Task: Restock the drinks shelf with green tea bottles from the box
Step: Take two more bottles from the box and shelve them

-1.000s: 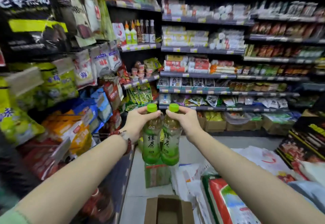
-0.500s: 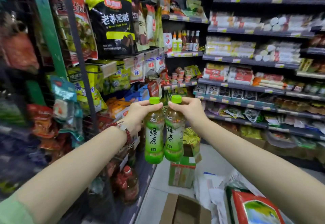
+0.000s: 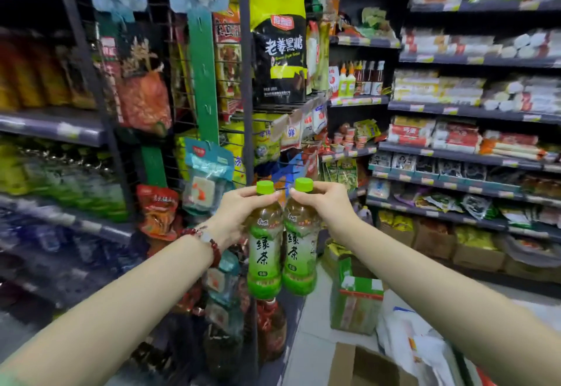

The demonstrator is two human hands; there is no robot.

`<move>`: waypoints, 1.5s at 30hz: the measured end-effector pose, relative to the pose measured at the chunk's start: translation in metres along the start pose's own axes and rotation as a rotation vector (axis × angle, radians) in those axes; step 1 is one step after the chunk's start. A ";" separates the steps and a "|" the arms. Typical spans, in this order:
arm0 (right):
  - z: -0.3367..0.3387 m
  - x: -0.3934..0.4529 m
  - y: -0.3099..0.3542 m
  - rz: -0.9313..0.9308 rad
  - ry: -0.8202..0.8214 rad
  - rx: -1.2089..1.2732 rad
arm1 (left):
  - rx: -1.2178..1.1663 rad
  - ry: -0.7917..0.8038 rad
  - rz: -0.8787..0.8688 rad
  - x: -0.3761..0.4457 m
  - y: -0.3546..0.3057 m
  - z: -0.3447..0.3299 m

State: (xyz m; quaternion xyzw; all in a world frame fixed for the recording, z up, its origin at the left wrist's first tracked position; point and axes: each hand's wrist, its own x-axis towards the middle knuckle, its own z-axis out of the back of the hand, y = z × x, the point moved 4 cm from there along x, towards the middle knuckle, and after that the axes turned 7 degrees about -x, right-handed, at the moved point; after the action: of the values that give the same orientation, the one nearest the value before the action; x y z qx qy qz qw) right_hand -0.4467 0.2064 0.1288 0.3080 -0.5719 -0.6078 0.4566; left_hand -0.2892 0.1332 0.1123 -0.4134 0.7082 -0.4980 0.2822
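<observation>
While an open cardboard box [image 3: 361, 367] sits on the floor below my arms, its inside too dark to read, I hold two green tea bottles side by side and touching. My left hand [image 3: 233, 217] is clamped on the neck of the left bottle [image 3: 263, 249]; my right hand [image 3: 326, 206] grips the neck of the right bottle [image 3: 300, 246]. Both are upright, green-capped and filled with amber tea. A beaded bracelet [image 3: 209, 241] circles my left wrist. Just beyond stands a green carton [image 3: 355, 300] on the floor. A wire rack [image 3: 243, 88] hung with snack bags rises behind the bottles, and blurred drinks shelves [image 3: 60, 221] run along the left.
</observation>
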 end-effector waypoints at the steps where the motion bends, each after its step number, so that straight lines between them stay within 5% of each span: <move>1: -0.013 -0.001 0.001 -0.002 -0.009 0.002 | -0.005 0.010 0.010 -0.001 -0.004 0.012; 23: -0.197 0.018 0.014 -0.007 0.041 -0.046 | 0.064 0.036 0.026 0.005 -0.069 0.191; 37: -0.327 0.061 0.023 -0.020 -0.165 -0.048 | 0.092 0.154 0.118 0.060 -0.099 0.322; 45: -0.383 0.077 0.023 -0.045 -0.137 -0.125 | 0.085 0.144 0.135 0.067 -0.111 0.381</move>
State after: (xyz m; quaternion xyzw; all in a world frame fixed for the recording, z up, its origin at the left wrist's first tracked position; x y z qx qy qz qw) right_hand -0.1287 -0.0202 0.1028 0.2495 -0.5558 -0.6722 0.4208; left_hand 0.0207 -0.1228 0.0862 -0.3154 0.7311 -0.5359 0.2808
